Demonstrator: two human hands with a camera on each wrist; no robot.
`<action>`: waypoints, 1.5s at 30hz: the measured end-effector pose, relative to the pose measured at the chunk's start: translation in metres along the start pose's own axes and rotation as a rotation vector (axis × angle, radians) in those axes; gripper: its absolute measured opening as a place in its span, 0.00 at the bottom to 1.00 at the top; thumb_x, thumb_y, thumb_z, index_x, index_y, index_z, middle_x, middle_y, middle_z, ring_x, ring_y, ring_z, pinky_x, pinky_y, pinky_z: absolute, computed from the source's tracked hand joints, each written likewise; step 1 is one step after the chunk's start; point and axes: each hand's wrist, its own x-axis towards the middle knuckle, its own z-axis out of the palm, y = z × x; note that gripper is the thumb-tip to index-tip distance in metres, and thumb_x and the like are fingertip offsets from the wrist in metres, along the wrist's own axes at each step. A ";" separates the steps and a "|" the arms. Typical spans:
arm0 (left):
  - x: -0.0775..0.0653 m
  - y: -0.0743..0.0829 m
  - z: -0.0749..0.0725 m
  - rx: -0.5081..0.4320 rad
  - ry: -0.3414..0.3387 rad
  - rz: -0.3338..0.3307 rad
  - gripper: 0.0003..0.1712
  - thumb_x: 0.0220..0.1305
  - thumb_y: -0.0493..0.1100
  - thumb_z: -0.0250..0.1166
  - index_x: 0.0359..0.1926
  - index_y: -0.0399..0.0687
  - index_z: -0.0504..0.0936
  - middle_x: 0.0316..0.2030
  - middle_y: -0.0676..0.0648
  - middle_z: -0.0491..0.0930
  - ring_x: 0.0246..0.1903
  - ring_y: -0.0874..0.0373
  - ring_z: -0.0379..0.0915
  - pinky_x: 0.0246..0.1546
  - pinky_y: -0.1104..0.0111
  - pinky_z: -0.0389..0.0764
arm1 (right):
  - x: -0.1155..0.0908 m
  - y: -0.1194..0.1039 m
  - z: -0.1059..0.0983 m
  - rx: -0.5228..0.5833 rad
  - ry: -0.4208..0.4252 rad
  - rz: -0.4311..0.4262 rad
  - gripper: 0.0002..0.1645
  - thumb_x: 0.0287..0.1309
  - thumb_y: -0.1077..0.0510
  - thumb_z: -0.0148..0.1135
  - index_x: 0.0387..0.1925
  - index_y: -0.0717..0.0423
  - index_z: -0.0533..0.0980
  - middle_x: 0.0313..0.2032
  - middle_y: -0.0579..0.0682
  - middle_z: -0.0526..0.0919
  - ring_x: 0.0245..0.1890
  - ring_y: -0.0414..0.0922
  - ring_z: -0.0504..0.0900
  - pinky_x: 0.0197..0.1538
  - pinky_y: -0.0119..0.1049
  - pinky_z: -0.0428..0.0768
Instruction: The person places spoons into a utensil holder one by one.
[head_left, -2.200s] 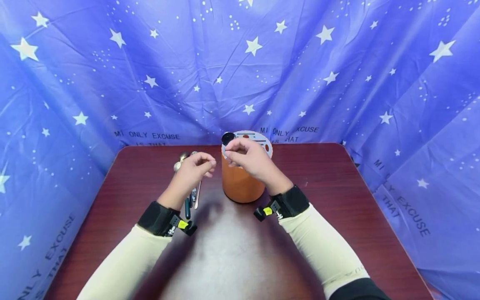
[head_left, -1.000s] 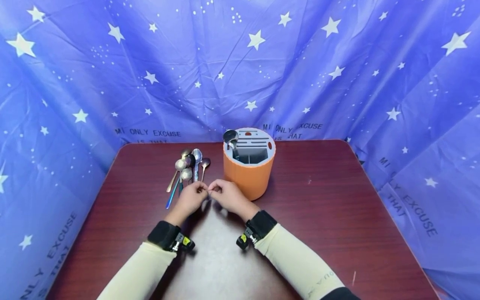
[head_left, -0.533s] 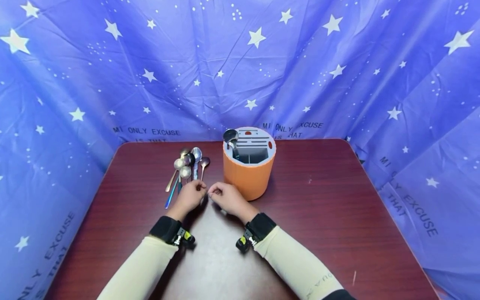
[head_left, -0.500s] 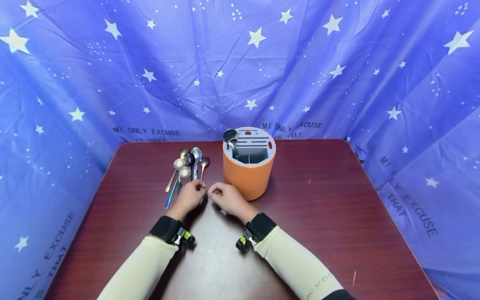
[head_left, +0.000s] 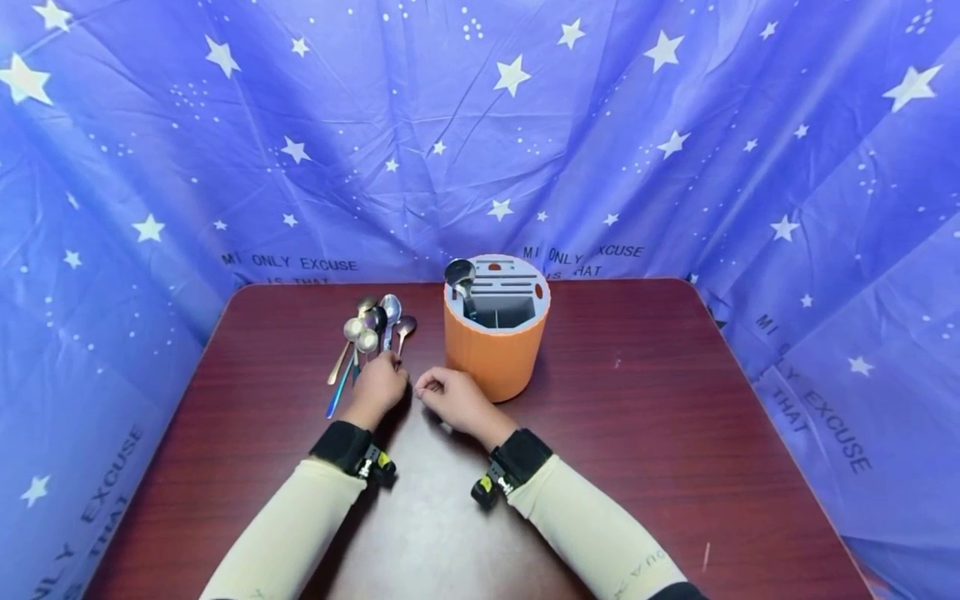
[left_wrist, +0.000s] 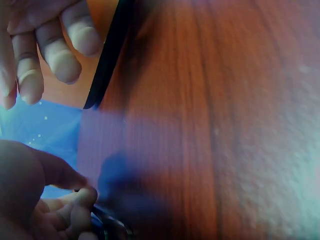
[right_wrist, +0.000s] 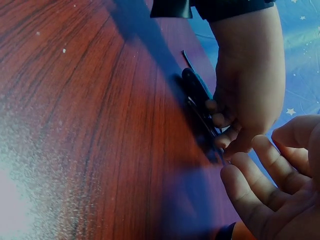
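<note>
The holder is orange, the curtain star-patterned.

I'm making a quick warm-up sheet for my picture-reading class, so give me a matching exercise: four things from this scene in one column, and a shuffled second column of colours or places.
Column one
1. Loose spoons
2. Utensil holder
3. Curtain
4. Wristbands

Column two
A. Black, worn by the person
B. Blue-violet with pale stars
C. On the table, to the holder's left in the head view
D. Orange-sided with a greyish top

Right pairs: 1-C, 2-D, 3-B, 4-A
</note>
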 end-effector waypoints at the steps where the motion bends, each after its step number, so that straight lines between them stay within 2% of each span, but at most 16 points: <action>1: 0.001 0.000 0.000 0.013 0.003 -0.013 0.17 0.66 0.42 0.58 0.52 0.39 0.79 0.46 0.37 0.85 0.47 0.39 0.81 0.47 0.47 0.78 | 0.000 0.000 0.000 0.002 -0.003 0.001 0.06 0.66 0.58 0.62 0.39 0.54 0.83 0.32 0.42 0.82 0.33 0.35 0.77 0.41 0.30 0.77; 8: 0.005 0.001 0.002 0.055 -0.002 -0.077 0.18 0.66 0.45 0.57 0.53 0.41 0.76 0.47 0.36 0.84 0.45 0.38 0.82 0.42 0.46 0.79 | -0.001 0.004 0.001 -0.008 0.001 0.003 0.05 0.65 0.59 0.62 0.38 0.54 0.83 0.32 0.42 0.82 0.32 0.34 0.77 0.41 0.29 0.77; 14: 0.008 0.000 0.003 0.057 0.005 -0.101 0.13 0.65 0.46 0.58 0.44 0.41 0.77 0.41 0.36 0.84 0.41 0.38 0.81 0.37 0.47 0.78 | -0.003 0.005 0.002 -0.013 -0.007 0.019 0.06 0.65 0.57 0.63 0.39 0.53 0.83 0.31 0.40 0.82 0.31 0.33 0.77 0.41 0.28 0.77; 19: 0.007 -0.001 0.004 0.089 0.002 -0.089 0.10 0.65 0.45 0.58 0.38 0.42 0.77 0.38 0.37 0.84 0.39 0.39 0.81 0.34 0.48 0.78 | -0.005 0.006 0.002 0.013 -0.013 0.010 0.05 0.65 0.58 0.63 0.38 0.53 0.83 0.31 0.41 0.82 0.32 0.33 0.77 0.40 0.29 0.77; 25: 0.005 0.003 0.004 0.180 -0.032 -0.069 0.17 0.67 0.47 0.56 0.45 0.37 0.80 0.45 0.34 0.84 0.43 0.37 0.82 0.36 0.47 0.79 | -0.007 0.007 0.003 0.021 -0.014 0.005 0.05 0.65 0.59 0.62 0.38 0.54 0.83 0.30 0.41 0.82 0.31 0.33 0.77 0.40 0.28 0.77; 28: 0.003 0.005 0.004 0.237 -0.058 -0.063 0.18 0.69 0.48 0.55 0.45 0.37 0.81 0.46 0.33 0.84 0.43 0.37 0.82 0.36 0.46 0.80 | -0.009 0.007 0.004 0.016 -0.018 -0.003 0.05 0.64 0.59 0.63 0.37 0.54 0.83 0.30 0.41 0.81 0.31 0.33 0.76 0.40 0.28 0.76; 33: -0.006 0.010 0.006 0.293 -0.097 -0.038 0.17 0.70 0.49 0.55 0.39 0.39 0.81 0.43 0.34 0.84 0.41 0.37 0.82 0.35 0.46 0.80 | -0.010 0.008 0.006 0.020 -0.015 -0.003 0.04 0.62 0.60 0.62 0.36 0.52 0.83 0.30 0.41 0.81 0.31 0.32 0.76 0.40 0.27 0.76; 37: -0.013 0.010 0.008 0.318 -0.102 -0.005 0.16 0.70 0.48 0.55 0.38 0.40 0.80 0.41 0.34 0.85 0.39 0.37 0.82 0.32 0.47 0.80 | -0.011 0.010 0.008 0.034 -0.020 0.019 0.04 0.63 0.60 0.62 0.36 0.50 0.82 0.29 0.41 0.81 0.28 0.32 0.76 0.38 0.28 0.76; 40: -0.019 0.010 0.010 0.326 -0.107 0.018 0.15 0.70 0.47 0.54 0.37 0.40 0.80 0.39 0.35 0.85 0.37 0.38 0.83 0.31 0.47 0.80 | -0.011 0.010 0.009 0.047 -0.028 0.032 0.04 0.64 0.60 0.62 0.36 0.50 0.82 0.29 0.41 0.81 0.24 0.33 0.76 0.36 0.28 0.77; 45: -0.028 0.010 0.012 0.325 -0.134 0.032 0.11 0.67 0.44 0.56 0.35 0.42 0.80 0.38 0.37 0.85 0.36 0.40 0.83 0.30 0.48 0.80 | -0.012 0.011 0.010 0.038 -0.027 0.028 0.04 0.64 0.59 0.62 0.36 0.51 0.82 0.29 0.42 0.82 0.25 0.33 0.77 0.37 0.28 0.77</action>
